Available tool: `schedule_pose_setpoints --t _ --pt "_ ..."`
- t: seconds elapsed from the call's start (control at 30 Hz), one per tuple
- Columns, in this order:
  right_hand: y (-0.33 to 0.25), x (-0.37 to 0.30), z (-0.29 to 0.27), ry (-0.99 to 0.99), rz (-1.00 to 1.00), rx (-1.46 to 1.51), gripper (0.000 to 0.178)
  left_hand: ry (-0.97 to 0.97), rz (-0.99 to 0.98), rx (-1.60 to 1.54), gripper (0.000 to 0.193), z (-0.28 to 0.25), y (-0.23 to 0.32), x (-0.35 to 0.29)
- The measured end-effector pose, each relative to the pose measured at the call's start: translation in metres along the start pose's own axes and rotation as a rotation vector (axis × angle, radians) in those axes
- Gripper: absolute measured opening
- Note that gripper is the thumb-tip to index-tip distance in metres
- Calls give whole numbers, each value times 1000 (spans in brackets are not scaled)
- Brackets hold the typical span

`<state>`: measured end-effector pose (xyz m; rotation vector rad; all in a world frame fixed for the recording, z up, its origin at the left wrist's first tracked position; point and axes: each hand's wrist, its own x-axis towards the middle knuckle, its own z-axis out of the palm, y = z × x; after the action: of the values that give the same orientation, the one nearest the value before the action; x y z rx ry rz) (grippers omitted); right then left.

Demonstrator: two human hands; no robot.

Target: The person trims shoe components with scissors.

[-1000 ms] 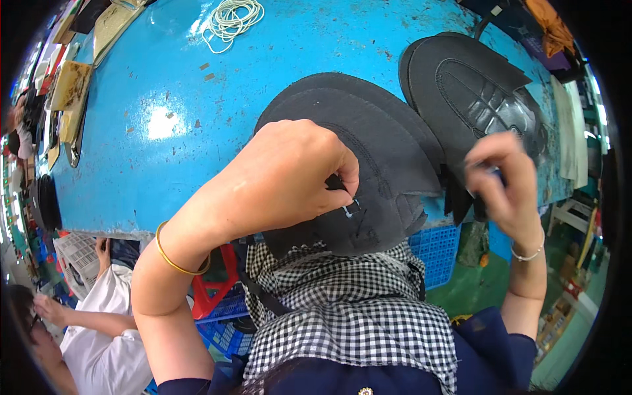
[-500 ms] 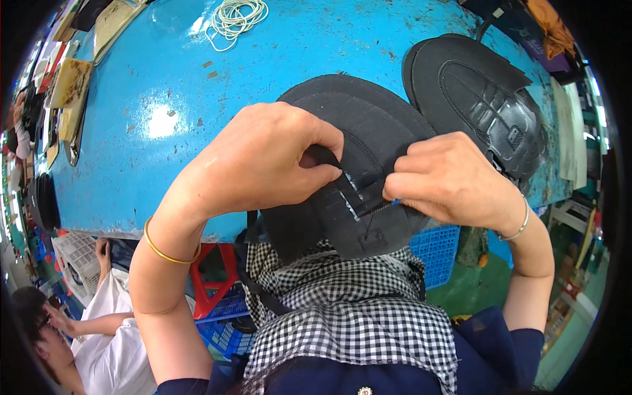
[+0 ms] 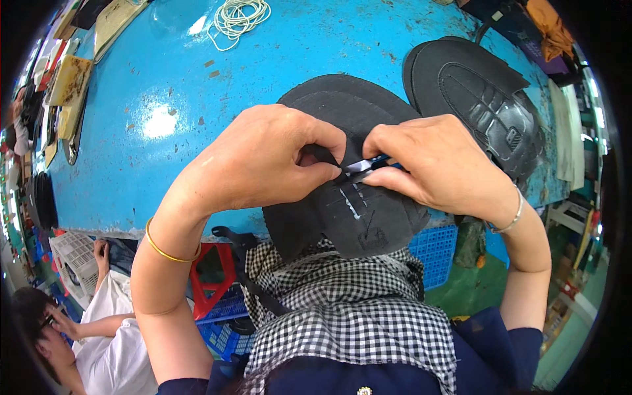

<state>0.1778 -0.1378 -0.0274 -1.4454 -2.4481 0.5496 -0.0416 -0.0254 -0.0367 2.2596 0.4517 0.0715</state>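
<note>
A padded black panel [image 3: 332,227] lies at the table's near edge, overhanging toward my apron. Pale streaks, like glue or exposed backing, show on it below my fingers. My left hand [image 3: 270,158] pinches a folded black strap [image 3: 321,153] between thumb and forefinger over the panel. Closed on a slim tool [image 3: 368,164] with a bright metal tip and a dark blue handle, my right hand [image 3: 438,161] holds that tip against the strap beside my left fingertips. Whether the tool is a blade or snips I cannot make out.
More black panels with a glossy moulded piece [image 3: 507,125] lie to the right on the blue table [image 3: 151,178]. A coil of white cord [image 3: 240,20] rests at the back. A person in white [image 3: 112,336] sits lower left, near a red stool [image 3: 212,276].
My right hand has moved up and left to my left fingertips, and the tool's metal tip now shows. My left hand has hardly moved. A loose black strap end appears at the table edge.
</note>
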Motion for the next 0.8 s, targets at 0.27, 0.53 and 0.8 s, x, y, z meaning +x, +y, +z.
schedule_pose_setpoints --t 0.27,0.53,0.8 --pt "-4 -4 -4 79 -3 45 22 -36 -107 -127 10 -4 0 -3" --pt "-76 -17 50 108 -75 -608 19 162 -177 -527 21 -2 -8 -11" --pt "-74 -7 61 223 -82 -613 16 557 -146 -663 9 -13 -4 -45"
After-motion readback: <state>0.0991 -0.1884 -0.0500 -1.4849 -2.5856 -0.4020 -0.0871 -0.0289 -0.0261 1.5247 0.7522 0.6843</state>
